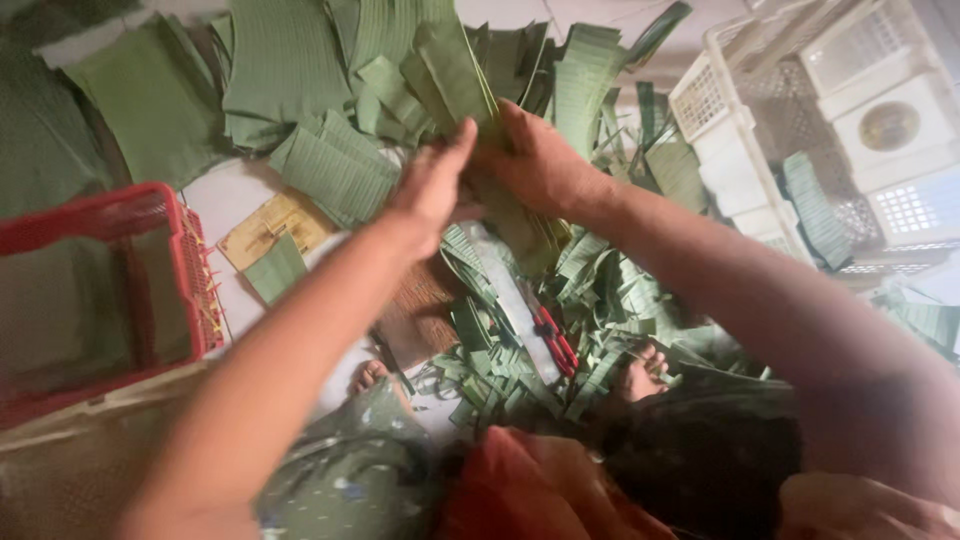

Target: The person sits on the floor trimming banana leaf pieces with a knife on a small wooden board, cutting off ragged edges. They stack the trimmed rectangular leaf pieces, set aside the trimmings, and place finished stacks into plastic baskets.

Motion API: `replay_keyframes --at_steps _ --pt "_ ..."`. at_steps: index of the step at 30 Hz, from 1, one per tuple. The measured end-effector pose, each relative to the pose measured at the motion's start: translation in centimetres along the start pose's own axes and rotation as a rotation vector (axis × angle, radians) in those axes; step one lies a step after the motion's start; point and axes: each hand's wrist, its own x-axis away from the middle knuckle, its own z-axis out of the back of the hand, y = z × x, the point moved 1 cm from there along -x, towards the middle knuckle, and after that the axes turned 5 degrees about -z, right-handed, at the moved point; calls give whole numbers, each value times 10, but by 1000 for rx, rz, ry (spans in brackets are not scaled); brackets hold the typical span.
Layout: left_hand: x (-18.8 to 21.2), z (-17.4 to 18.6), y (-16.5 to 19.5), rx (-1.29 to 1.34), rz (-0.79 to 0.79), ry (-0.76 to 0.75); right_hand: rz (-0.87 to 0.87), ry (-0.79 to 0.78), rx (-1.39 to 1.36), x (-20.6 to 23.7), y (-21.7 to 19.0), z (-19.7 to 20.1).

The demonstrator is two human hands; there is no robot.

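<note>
Gripping one green leaf strip [455,70] together, left hand [432,185] and right hand [535,160] work hemmed between a red basket [190,260] holding leaves and a white crate [740,170] holding one strip.

Matt, finely ribbed green leaf pieces [330,170], glossy red plastic on a mesh crate [185,260] and scissor handles [555,340], dull white plastic latticework on a crate [730,130], soft printed cloth [350,480] over the lap.
</note>
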Motion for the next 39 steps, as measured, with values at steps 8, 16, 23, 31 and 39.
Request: replay_keyframes --at_steps 8,16,23,31,39 --pt "31 -107 -72 975 -178 -299 403 52 423 70 -19 44" --pt "74 -107 -97 1002 -345 -334 44 -170 330 99 -28 40" --pt "80 -103 -96 1040 -292 -180 61 -176 304 91 11 32" --pt "81 -89 -103 1040 -230 -10 153 31 315 74 42 29" --pt "75 -84 -118 1080 -205 90 227 140 349 80 29 26"
